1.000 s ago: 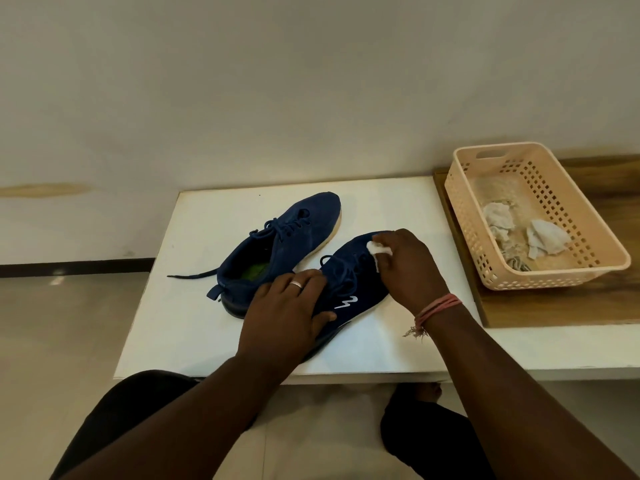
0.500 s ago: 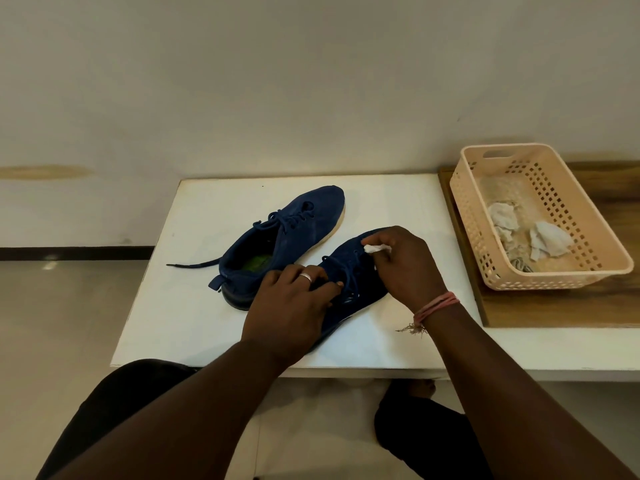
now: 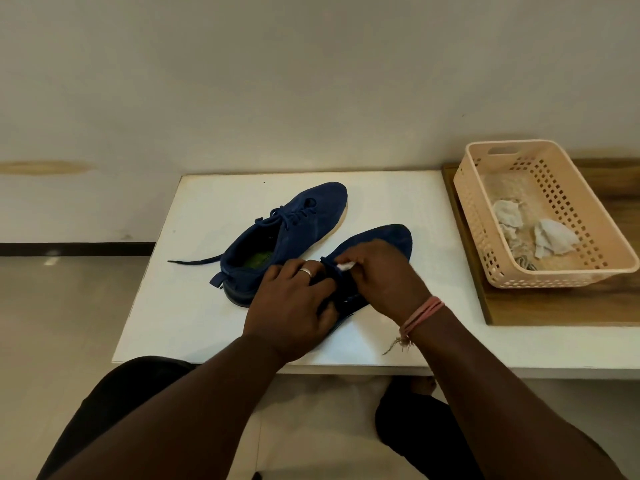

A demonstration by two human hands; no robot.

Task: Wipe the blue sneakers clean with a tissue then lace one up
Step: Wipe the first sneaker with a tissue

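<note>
Two blue sneakers lie side by side on a white table, toes pointing to the far right. The far sneaker is untouched, one lace trailing off to the left. On the near sneaker, my left hand grips the heel end and covers it. My right hand pinches a small white tissue against the lace area in the shoe's middle. Only the near shoe's toe and a strip of its side show.
A peach plastic basket with crumpled used tissues stands on a wooden board at the table's right. A pale wall rises right behind the table. My knees are under the front edge.
My right hand has drawn the tissue back from the near shoe's toe to its laces. My left hand has slid a little forward along the heel end.
</note>
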